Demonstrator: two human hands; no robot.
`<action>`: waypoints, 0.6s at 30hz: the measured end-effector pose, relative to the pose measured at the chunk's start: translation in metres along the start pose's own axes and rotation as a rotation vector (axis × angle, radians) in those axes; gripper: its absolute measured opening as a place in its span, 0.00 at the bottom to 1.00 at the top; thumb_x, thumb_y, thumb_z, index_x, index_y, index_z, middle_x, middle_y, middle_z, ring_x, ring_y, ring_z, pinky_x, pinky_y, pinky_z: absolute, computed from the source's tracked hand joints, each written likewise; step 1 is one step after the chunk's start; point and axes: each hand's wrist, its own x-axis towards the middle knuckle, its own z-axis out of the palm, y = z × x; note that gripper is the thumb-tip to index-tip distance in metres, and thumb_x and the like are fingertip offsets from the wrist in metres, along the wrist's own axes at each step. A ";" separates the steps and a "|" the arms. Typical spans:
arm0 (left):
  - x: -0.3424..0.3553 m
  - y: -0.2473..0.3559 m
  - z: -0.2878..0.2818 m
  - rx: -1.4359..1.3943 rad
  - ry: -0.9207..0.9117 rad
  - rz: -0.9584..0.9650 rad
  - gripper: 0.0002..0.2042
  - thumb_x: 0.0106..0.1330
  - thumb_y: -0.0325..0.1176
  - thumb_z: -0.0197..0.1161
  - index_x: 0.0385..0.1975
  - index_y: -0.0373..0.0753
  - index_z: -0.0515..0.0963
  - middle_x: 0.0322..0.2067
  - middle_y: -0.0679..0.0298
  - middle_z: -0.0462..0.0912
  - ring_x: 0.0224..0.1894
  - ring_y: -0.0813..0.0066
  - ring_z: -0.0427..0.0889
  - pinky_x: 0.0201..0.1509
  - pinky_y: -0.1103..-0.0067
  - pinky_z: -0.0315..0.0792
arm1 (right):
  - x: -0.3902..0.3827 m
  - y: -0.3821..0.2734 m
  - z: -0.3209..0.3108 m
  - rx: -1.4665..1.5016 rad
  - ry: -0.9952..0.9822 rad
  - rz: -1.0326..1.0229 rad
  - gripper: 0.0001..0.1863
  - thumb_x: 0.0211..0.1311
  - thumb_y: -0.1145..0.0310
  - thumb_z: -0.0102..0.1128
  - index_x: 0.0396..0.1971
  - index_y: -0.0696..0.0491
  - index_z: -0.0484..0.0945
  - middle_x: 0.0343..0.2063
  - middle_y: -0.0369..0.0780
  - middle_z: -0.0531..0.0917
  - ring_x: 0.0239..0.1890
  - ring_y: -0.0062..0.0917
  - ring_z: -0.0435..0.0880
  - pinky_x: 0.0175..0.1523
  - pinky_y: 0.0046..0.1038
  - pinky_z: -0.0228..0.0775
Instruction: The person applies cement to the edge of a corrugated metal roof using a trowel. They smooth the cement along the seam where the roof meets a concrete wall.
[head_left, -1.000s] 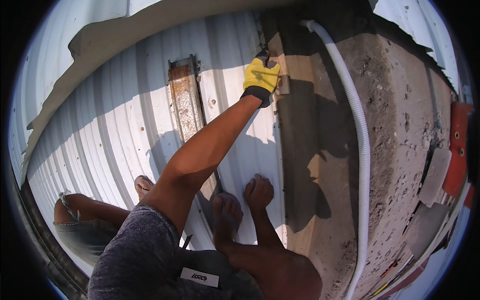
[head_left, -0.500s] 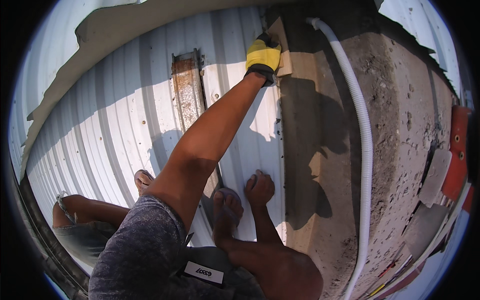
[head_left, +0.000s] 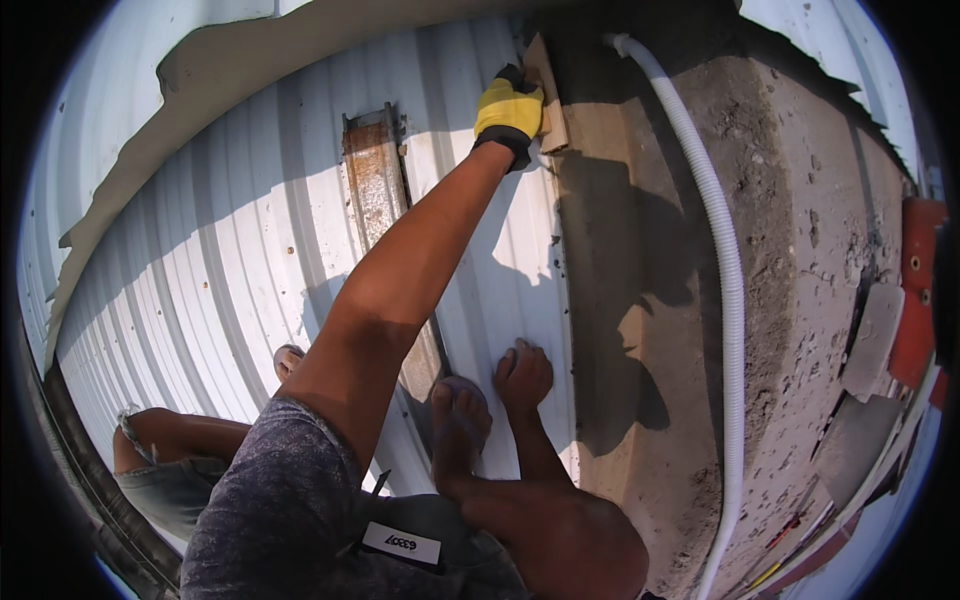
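My left hand [head_left: 508, 108], in a yellow and black glove, grips a flat wooden board [head_left: 549, 120] high up where the white corrugated sheeting [head_left: 240, 290] meets a grey-brown cement strip [head_left: 610, 400]. Below it my bare right hand [head_left: 523, 372] rests on the sheeting, fingers bent slightly and apart, holding nothing visible. A rusty metal channel [head_left: 368, 170] lies under my left forearm. My sandalled feet [head_left: 460, 420] and bent knees are on or over the sheeting.
A white ribbed hose [head_left: 720, 250] runs down along the rough concrete [head_left: 790, 320]. A red metal piece [head_left: 915, 280] and grey slabs [head_left: 870, 340] sit at the far right. A torn-edged sheet [head_left: 160, 130] spans the upper left.
Over the last second my left hand and the wooden board have moved upward, then a little to the left. My right hand has stayed nearly in place on the sheeting.
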 end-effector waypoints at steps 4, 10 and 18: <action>0.000 0.002 0.012 0.088 0.016 0.029 0.21 0.61 0.44 0.66 0.51 0.38 0.82 0.43 0.51 0.88 0.44 0.48 0.85 0.51 0.68 0.78 | -0.001 -0.002 0.003 -0.015 -0.006 0.006 0.12 0.63 0.66 0.61 0.43 0.54 0.81 0.32 0.45 0.81 0.31 0.43 0.81 0.36 0.44 0.75; -0.163 -0.006 0.011 -0.270 -0.242 -0.191 0.24 0.66 0.28 0.68 0.61 0.29 0.72 0.53 0.54 0.85 0.56 0.71 0.83 0.61 0.77 0.74 | 0.004 0.006 -0.002 -0.055 0.043 0.015 0.12 0.62 0.66 0.61 0.43 0.53 0.81 0.30 0.42 0.80 0.29 0.40 0.81 0.34 0.43 0.74; -0.062 -0.009 -0.003 -0.206 0.031 -0.060 0.16 0.66 0.29 0.67 0.52 0.32 0.79 0.41 0.58 0.87 0.41 0.72 0.83 0.49 0.78 0.75 | 0.003 0.004 -0.004 -0.016 -0.027 0.022 0.12 0.62 0.65 0.63 0.43 0.53 0.81 0.31 0.43 0.81 0.29 0.40 0.82 0.35 0.42 0.75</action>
